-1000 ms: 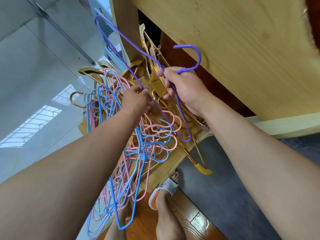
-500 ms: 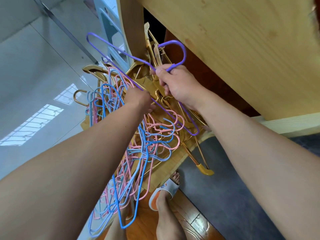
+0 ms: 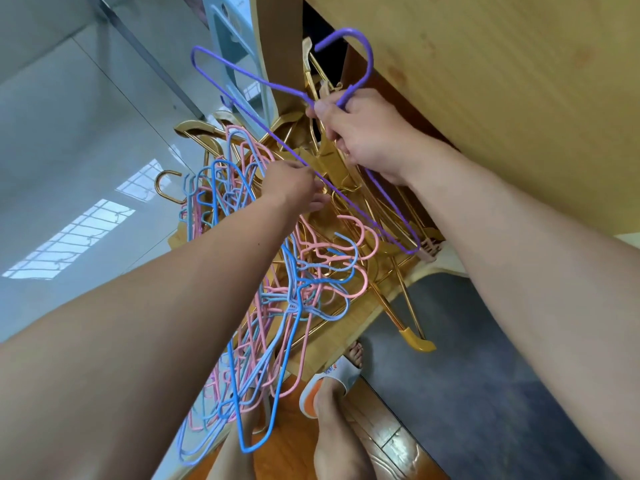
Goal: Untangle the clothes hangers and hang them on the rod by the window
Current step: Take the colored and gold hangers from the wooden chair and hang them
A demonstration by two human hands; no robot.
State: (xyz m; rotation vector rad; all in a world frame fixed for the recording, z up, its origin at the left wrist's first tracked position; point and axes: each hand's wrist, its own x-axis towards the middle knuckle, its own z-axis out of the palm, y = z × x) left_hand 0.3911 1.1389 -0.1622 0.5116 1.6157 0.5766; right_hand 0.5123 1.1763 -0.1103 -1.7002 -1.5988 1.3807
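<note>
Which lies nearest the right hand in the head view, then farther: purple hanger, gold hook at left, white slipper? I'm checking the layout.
1. purple hanger, gripped in the right hand.
2. gold hook, far left of the pile.
3. white slipper, below on the floor.

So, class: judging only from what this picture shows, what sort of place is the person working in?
Probably a room in a home. The signs: a heap of clothes hangers on a wooden table, a slipper on the person's foot, and a wooden floor beside a grey rug.
</note>
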